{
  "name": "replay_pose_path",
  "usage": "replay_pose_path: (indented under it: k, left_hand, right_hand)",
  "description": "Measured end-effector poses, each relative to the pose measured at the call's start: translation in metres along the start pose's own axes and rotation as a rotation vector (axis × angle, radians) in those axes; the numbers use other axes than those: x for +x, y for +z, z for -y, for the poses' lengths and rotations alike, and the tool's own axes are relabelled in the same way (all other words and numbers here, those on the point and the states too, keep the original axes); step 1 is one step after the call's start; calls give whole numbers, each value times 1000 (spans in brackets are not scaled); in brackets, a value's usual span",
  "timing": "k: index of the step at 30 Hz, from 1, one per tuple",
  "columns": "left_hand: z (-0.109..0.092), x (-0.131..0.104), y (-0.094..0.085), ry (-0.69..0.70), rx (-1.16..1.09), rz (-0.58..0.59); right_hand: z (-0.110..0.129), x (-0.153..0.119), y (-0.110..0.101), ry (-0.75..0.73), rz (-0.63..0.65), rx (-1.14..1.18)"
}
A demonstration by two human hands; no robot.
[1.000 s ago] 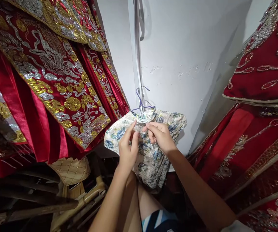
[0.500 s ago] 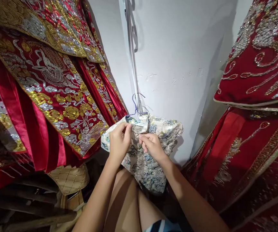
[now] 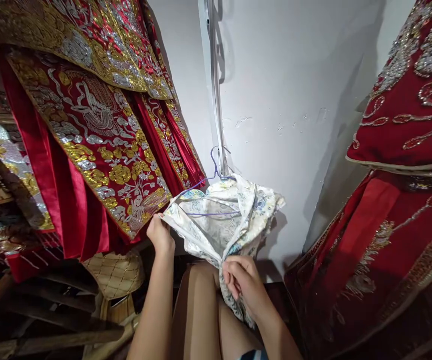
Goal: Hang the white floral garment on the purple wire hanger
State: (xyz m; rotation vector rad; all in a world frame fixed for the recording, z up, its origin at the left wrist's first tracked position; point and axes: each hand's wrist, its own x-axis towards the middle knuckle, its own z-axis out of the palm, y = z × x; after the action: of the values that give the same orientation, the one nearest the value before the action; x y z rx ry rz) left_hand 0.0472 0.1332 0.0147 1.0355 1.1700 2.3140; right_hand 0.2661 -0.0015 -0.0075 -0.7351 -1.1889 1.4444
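A cream garment with a blue and yellow floral print (image 3: 263, 205) hangs on a thin purple wire hanger (image 3: 213, 160). Its front is spread open at the neck, and the hanger's lower bar shows across the gap. My left hand (image 3: 162, 235) is closed on the garment's edge at the left shoulder end. Lower down, my right hand (image 3: 244, 282) is closed around the gathered front, where the two edges meet. Below that hand the cloth hangs bunched toward my knees. The right shoulder still sits on the hanger.
A red gown with gold and silver embroidery (image 3: 99, 125) hangs at the left. Another beaded red gown (image 3: 399, 140) hangs at the right. A white pole (image 3: 216, 75) runs down the pale wall (image 3: 287, 60). Wooden slats (image 3: 61, 330) lie low at the left.
My left hand has moved left and down from the collar, pulling the garment's edge outward. My right hand has slid lower on the front. The neck now gapes open, exposing the hanger.
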Motion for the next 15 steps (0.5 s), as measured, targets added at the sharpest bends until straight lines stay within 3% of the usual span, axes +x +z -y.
replay_pose_path:
  k: [3,7,12,15]
  left_hand:
    - [4,-11,8,28,-9,-68]
    - [-9,-9,17,37,23,35]
    - [-2,-12,18,-320,-173,-33]
    - [15,-24,12,-495,-275,26]
  right_hand:
    - [1,-1,-11,-8,-21,13]
    - [7,-10,-24,-28,-65,-60]
    - [10,-24,-18,-1,-71,-107]
    - [6,-24,-14,14,-47,-85]
